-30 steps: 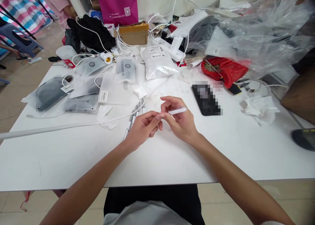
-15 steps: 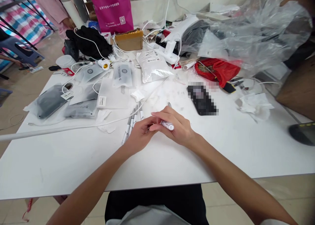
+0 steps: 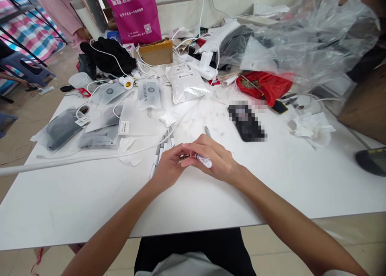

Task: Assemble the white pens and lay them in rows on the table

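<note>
The slim white pen (image 3: 204, 161) is partly hidden behind the fingers of the right hand (image 3: 215, 159), so one end of it cannot be seen well. The flat black rectangular object (image 3: 247, 122) on the white worktop (image 3: 75, 199) is blurred, and nothing on its face can be told. The tall magenta bag (image 3: 129, 10) is cut by the top edge, and the small print on the silvery white foil pouch (image 3: 184, 83) is too small to read.

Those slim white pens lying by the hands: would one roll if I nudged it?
Probably: the white pens look round and smooth, so a nudge could set one rolling on the white table. Their thin, straight barrels look stiff, and likely light.
</note>
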`<state>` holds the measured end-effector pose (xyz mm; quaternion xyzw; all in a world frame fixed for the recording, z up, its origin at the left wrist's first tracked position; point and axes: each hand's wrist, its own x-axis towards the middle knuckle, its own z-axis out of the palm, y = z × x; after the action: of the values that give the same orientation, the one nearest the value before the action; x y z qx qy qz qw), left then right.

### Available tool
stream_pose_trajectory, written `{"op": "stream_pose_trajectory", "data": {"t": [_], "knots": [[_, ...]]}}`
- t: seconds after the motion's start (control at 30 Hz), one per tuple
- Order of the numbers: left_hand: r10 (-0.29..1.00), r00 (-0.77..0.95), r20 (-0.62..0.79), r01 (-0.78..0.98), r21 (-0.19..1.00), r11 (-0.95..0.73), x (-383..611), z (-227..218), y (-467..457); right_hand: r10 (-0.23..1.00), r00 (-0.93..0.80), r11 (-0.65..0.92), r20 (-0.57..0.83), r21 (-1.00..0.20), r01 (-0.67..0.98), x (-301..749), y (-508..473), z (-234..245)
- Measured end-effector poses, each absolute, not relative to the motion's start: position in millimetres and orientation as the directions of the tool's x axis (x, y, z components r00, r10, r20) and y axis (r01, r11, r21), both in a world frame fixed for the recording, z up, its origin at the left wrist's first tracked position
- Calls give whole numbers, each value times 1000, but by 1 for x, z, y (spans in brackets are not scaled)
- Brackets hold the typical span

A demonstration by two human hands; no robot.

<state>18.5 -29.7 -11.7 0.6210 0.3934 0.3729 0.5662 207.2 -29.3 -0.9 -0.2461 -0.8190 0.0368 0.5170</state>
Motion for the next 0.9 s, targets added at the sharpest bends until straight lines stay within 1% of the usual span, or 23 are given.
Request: {"op": "stream_pose_trajectory", "data": {"t": [0.13,0.23,0.33,0.43,0.53,0.7,0.8,0.9], "knots": [[920,391,24,55,997,-49,19,-13,-29,430,-335,881,839,-307,361,207,-29,-1],[921,390,9,11,1000,-15,19,-14,-29,453,-293,869,842,-344,356,206,-28,-4],[926,378,-5,-17,1000,13,19,-15,-28,529,-246,831,812,-437,343,206,-28,-5],[929,370,8,-34,999,5,20,-15,-28,621,-250,780,743,-556,287,206,-29,-2],[911,411,25,-112,993,24,22,-12,-28,665,-255,746,701,-619,244,207,-30,0],[870,481,110,-219,976,-2,24,-7,-30,673,-252,739,695,-620,264,207,-29,-1],[848,511,140,-235,972,-18,24,-8,-31,686,-234,724,689,-615,314,206,-29,-1],[868,475,146,-214,976,-48,24,-12,-29,702,-221,701,677,-604,378,206,-29,-2]]}}
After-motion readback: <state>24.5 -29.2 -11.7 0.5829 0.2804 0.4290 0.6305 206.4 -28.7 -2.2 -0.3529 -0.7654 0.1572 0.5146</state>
